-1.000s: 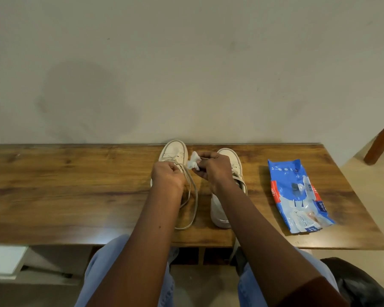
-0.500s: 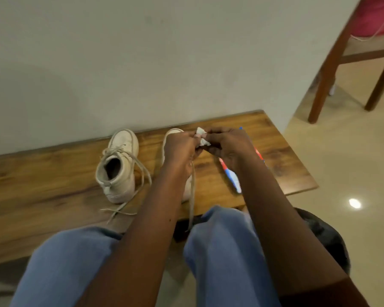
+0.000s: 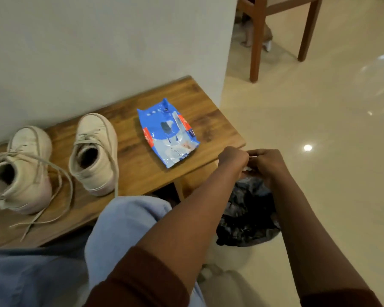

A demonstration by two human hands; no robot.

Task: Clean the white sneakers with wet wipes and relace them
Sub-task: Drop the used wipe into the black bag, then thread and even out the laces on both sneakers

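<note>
Left hand and right hand meet just above the black bag on the floor, fingers curled, pinching a small pale wipe between them. To bin it cleanly, I'd keep it over the bag's mouth and release low. The sneakers sit on the desk well left of the hands, laces loose; the wipes pack lies nearer
</note>
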